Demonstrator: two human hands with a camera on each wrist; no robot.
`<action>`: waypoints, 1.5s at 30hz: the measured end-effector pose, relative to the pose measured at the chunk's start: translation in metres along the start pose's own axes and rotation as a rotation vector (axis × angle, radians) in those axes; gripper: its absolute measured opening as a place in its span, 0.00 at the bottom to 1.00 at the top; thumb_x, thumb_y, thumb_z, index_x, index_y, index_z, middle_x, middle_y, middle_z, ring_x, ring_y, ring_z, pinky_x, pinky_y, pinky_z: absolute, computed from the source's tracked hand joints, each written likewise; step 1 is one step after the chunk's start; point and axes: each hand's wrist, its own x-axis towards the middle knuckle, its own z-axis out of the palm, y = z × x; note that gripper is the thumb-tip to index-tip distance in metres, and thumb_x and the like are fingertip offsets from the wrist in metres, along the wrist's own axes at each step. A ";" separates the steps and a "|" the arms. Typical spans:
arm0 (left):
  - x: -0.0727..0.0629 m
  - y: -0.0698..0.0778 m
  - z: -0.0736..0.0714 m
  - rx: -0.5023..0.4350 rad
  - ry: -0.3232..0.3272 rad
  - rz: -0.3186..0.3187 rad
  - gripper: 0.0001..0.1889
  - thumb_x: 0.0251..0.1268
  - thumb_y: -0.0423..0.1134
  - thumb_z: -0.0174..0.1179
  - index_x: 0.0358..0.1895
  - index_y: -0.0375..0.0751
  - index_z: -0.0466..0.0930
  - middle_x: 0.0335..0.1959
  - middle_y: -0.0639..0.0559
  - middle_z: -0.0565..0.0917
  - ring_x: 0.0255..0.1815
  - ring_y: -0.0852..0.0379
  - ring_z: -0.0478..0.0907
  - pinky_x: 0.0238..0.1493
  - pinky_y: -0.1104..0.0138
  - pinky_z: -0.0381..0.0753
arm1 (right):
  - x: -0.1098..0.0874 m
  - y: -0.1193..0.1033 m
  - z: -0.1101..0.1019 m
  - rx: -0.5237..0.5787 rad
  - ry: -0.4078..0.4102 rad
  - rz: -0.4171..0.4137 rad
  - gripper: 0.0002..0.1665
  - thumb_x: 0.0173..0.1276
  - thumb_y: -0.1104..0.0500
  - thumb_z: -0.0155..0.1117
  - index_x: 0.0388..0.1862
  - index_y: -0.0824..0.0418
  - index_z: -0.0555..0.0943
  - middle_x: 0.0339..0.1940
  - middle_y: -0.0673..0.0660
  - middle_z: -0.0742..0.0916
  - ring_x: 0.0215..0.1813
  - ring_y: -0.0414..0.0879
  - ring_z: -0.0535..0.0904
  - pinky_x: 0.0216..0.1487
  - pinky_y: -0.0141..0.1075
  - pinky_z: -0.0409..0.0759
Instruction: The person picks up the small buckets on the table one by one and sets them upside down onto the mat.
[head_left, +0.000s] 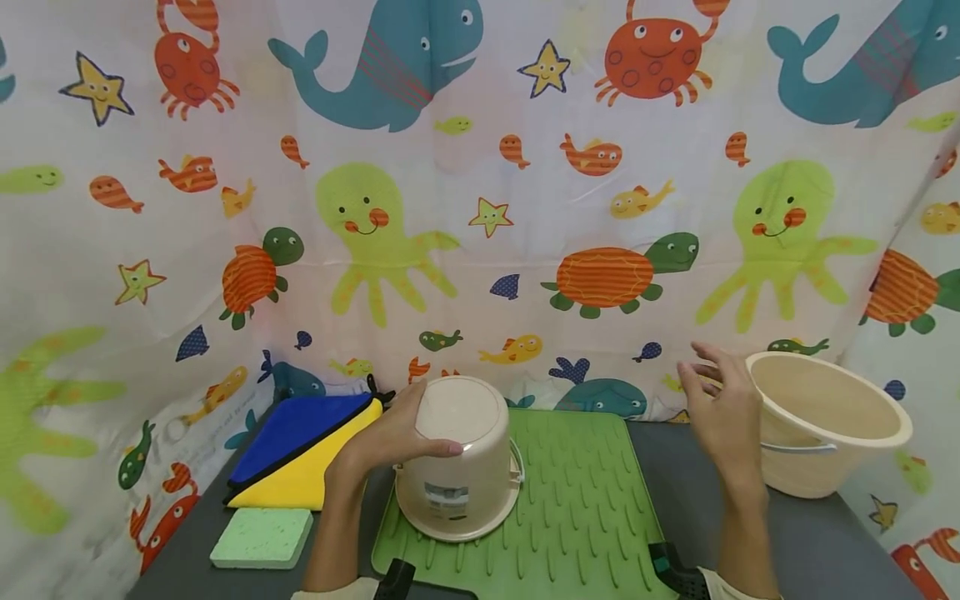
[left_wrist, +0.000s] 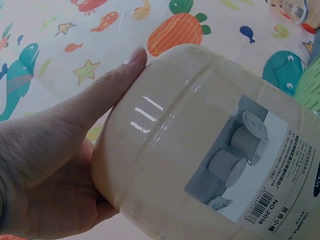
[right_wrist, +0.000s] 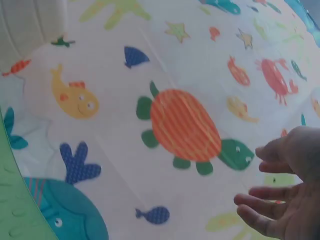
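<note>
My left hand (head_left: 401, 429) grips a small cream bucket (head_left: 480, 467) around its base, with the thumb across the near side. The bucket is upside down over the green ribbed mat (head_left: 585, 500); whether its rim touches the mat, I cannot tell. In the left wrist view a printed label (left_wrist: 250, 170) shows on the bucket's side, and its wire handle hangs at the right in the head view. My right hand (head_left: 720, 408) is raised with nothing in it, fingers loosely bent and apart from the thumb, beside a larger cream bucket (head_left: 802, 467).
The larger bucket stands upright on the dark table (head_left: 787, 550), right of the mat. On the left lie a folded blue and yellow cloth (head_left: 300, 450) and a pale green sponge (head_left: 262, 537). A sea-animal printed curtain (head_left: 465, 283) encloses the back and sides.
</note>
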 end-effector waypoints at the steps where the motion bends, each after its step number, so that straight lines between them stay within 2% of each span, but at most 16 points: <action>1: 0.001 0.001 0.001 -0.001 -0.002 -0.001 0.57 0.52 0.61 0.79 0.83 0.56 0.54 0.81 0.47 0.61 0.78 0.44 0.61 0.73 0.38 0.70 | 0.001 0.004 -0.005 -0.012 0.029 0.034 0.23 0.75 0.65 0.65 0.66 0.71 0.80 0.58 0.72 0.80 0.45 0.15 0.74 0.46 0.05 0.70; 4: 0.002 0.001 0.002 0.002 -0.007 -0.007 0.58 0.52 0.60 0.79 0.83 0.56 0.54 0.80 0.48 0.62 0.77 0.45 0.61 0.73 0.39 0.70 | 0.003 0.014 -0.019 -0.090 0.102 0.159 0.23 0.76 0.62 0.63 0.65 0.72 0.80 0.59 0.73 0.77 0.40 0.14 0.70 0.41 0.05 0.68; 6: 0.001 0.001 0.003 0.012 -0.004 -0.011 0.58 0.52 0.60 0.79 0.84 0.55 0.53 0.81 0.47 0.61 0.78 0.45 0.60 0.74 0.39 0.69 | 0.004 0.021 -0.028 -0.164 0.126 0.271 0.26 0.77 0.58 0.60 0.68 0.70 0.79 0.62 0.75 0.75 0.40 0.26 0.78 0.42 0.10 0.68; 8: 0.001 0.001 0.003 0.021 -0.008 0.004 0.58 0.53 0.59 0.79 0.84 0.52 0.52 0.81 0.46 0.61 0.78 0.44 0.59 0.75 0.38 0.68 | 0.003 0.028 -0.036 -0.226 0.123 0.377 0.30 0.77 0.55 0.58 0.71 0.70 0.76 0.67 0.78 0.71 0.49 0.47 0.82 0.50 0.29 0.78; 10: 0.001 0.001 0.004 0.033 -0.009 0.013 0.58 0.54 0.59 0.79 0.84 0.51 0.52 0.82 0.45 0.60 0.79 0.43 0.57 0.76 0.37 0.65 | 0.002 0.035 -0.044 -0.269 0.110 0.461 0.34 0.76 0.54 0.55 0.75 0.71 0.71 0.71 0.81 0.65 0.61 0.69 0.74 0.55 0.52 0.76; 11: 0.001 0.001 0.004 0.036 -0.011 0.019 0.58 0.54 0.58 0.79 0.84 0.50 0.52 0.82 0.44 0.59 0.80 0.42 0.57 0.77 0.37 0.64 | 0.001 0.038 -0.048 -0.286 0.097 0.499 0.36 0.76 0.53 0.54 0.76 0.71 0.69 0.73 0.82 0.62 0.65 0.75 0.68 0.54 0.61 0.73; 13: 0.002 0.001 0.005 0.039 -0.015 0.024 0.58 0.55 0.57 0.79 0.84 0.49 0.52 0.82 0.43 0.58 0.80 0.42 0.56 0.78 0.36 0.63 | -0.001 0.044 -0.054 -0.304 0.080 0.554 0.38 0.76 0.52 0.54 0.78 0.72 0.65 0.74 0.83 0.57 0.67 0.80 0.63 0.57 0.72 0.68; 17: 0.002 0.001 0.005 0.045 -0.010 0.005 0.59 0.54 0.57 0.80 0.84 0.48 0.51 0.82 0.43 0.59 0.79 0.43 0.57 0.78 0.37 0.63 | -0.002 0.053 -0.062 -0.330 0.071 0.644 0.41 0.75 0.50 0.53 0.79 0.71 0.62 0.76 0.82 0.51 0.67 0.85 0.62 0.57 0.74 0.66; 23: 0.000 0.002 0.004 0.045 -0.018 0.004 0.60 0.55 0.57 0.79 0.84 0.45 0.49 0.80 0.41 0.58 0.78 0.42 0.59 0.78 0.38 0.64 | -0.006 0.064 -0.067 -0.345 0.052 0.693 0.41 0.74 0.51 0.53 0.78 0.74 0.61 0.77 0.85 0.49 0.66 0.89 0.61 0.55 0.75 0.65; 26: 0.000 0.002 0.004 0.046 -0.019 -0.012 0.61 0.55 0.58 0.79 0.84 0.45 0.48 0.81 0.40 0.57 0.77 0.42 0.60 0.77 0.38 0.65 | -0.010 0.070 -0.069 -0.359 0.019 0.695 0.41 0.74 0.51 0.52 0.77 0.76 0.60 0.74 0.90 0.55 0.63 0.90 0.63 0.55 0.76 0.65; 29: 0.000 0.003 0.004 0.045 -0.019 -0.017 0.61 0.55 0.58 0.79 0.84 0.45 0.47 0.81 0.40 0.56 0.77 0.42 0.60 0.77 0.38 0.66 | -0.012 0.076 -0.070 -0.362 -0.046 0.716 0.44 0.77 0.46 0.50 0.80 0.75 0.56 0.72 0.90 0.61 0.66 0.90 0.63 0.58 0.76 0.65; 31: 0.000 0.002 0.004 0.042 -0.019 -0.014 0.61 0.55 0.58 0.79 0.84 0.45 0.47 0.81 0.40 0.56 0.77 0.42 0.60 0.77 0.38 0.65 | -0.012 0.079 -0.070 -0.352 -0.070 0.728 0.45 0.79 0.43 0.44 0.82 0.72 0.54 0.72 0.89 0.64 0.69 0.88 0.62 0.61 0.77 0.65; 33: 0.000 0.002 0.004 0.039 -0.021 -0.010 0.61 0.55 0.57 0.79 0.85 0.46 0.47 0.81 0.40 0.56 0.77 0.42 0.59 0.77 0.38 0.65 | -0.011 0.082 -0.069 -0.331 -0.076 0.744 0.46 0.80 0.41 0.41 0.84 0.70 0.51 0.74 0.89 0.62 0.71 0.88 0.59 0.63 0.77 0.63; 39: 0.000 0.002 0.005 0.025 -0.013 -0.025 0.62 0.55 0.57 0.79 0.85 0.45 0.46 0.82 0.40 0.55 0.77 0.42 0.60 0.77 0.37 0.65 | -0.013 0.092 -0.071 -0.331 -0.060 0.784 0.43 0.81 0.42 0.34 0.85 0.68 0.49 0.76 0.85 0.62 0.73 0.85 0.59 0.63 0.77 0.63; 41: 0.000 0.001 0.005 0.021 -0.015 -0.022 0.62 0.55 0.57 0.79 0.85 0.44 0.46 0.81 0.39 0.55 0.77 0.42 0.60 0.77 0.37 0.65 | -0.014 0.097 -0.071 -0.326 -0.027 0.763 0.41 0.82 0.45 0.33 0.83 0.70 0.54 0.74 0.83 0.66 0.72 0.83 0.61 0.63 0.75 0.64; 45: -0.001 0.002 0.007 0.017 -0.015 -0.023 0.62 0.54 0.57 0.80 0.85 0.44 0.45 0.81 0.39 0.56 0.77 0.42 0.60 0.77 0.38 0.65 | -0.018 0.104 -0.074 -0.297 0.113 0.683 0.34 0.80 0.53 0.37 0.71 0.79 0.68 0.66 0.83 0.76 0.67 0.80 0.70 0.60 0.69 0.67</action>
